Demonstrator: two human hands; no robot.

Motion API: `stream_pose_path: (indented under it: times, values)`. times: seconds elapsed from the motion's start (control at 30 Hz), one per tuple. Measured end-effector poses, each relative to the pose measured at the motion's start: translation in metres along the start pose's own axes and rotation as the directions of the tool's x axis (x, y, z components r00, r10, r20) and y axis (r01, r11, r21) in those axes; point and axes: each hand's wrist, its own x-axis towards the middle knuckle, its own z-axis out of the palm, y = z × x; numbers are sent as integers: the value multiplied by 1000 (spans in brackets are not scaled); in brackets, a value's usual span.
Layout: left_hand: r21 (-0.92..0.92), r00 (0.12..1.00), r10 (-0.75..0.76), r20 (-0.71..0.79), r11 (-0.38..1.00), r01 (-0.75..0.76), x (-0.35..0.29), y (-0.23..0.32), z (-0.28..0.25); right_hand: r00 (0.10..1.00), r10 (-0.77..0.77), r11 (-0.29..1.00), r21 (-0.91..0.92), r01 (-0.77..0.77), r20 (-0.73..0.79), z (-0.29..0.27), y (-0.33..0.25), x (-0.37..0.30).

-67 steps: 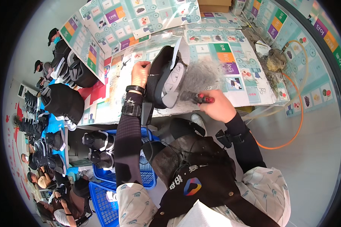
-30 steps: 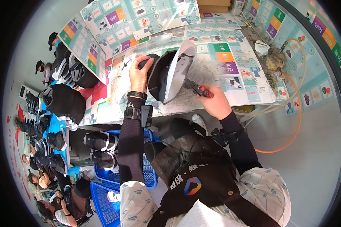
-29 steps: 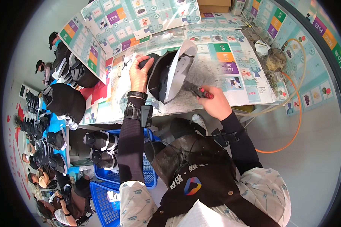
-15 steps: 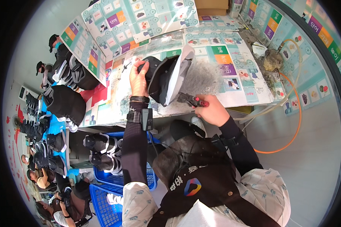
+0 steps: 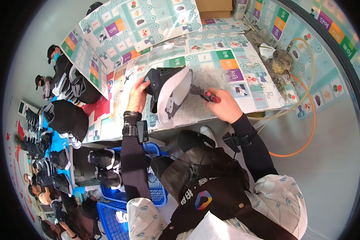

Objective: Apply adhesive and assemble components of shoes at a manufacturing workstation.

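Shoe workshop: paper-covered workbench (image 5: pixel 264 94), heaped black shoes (image 5: pixel 64 118)

an orange hose (image 5: pixel 308 132) is curling right of the workbench (image 5: pixel 244 86) (covered in printed sheets); blue baskets (image 5: pixel 156 188) are sitting below it, black shoes (image 5: pixel 66 118) piling up at its left.

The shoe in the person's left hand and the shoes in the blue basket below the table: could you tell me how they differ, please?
The shoe is gripped by the left hand over the table, white sole turned up toward the tool in the right hand. The basket shoes lie piled in the blue basket, untouched. Both are black.
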Motion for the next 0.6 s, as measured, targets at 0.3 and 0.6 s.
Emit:
stream_pose_path:
  times: [0.3, 0.6]
  values:
    - [130, 998, -41, -43, 990, 46, 7, 13, 2, 993, -85, 995, -46, 88, 78, 22, 3, 5]
    - [81, 998, -23, 62, 997, 17, 20, 24, 1, 998, -58, 995, -76, 60, 34, 13, -3, 2]
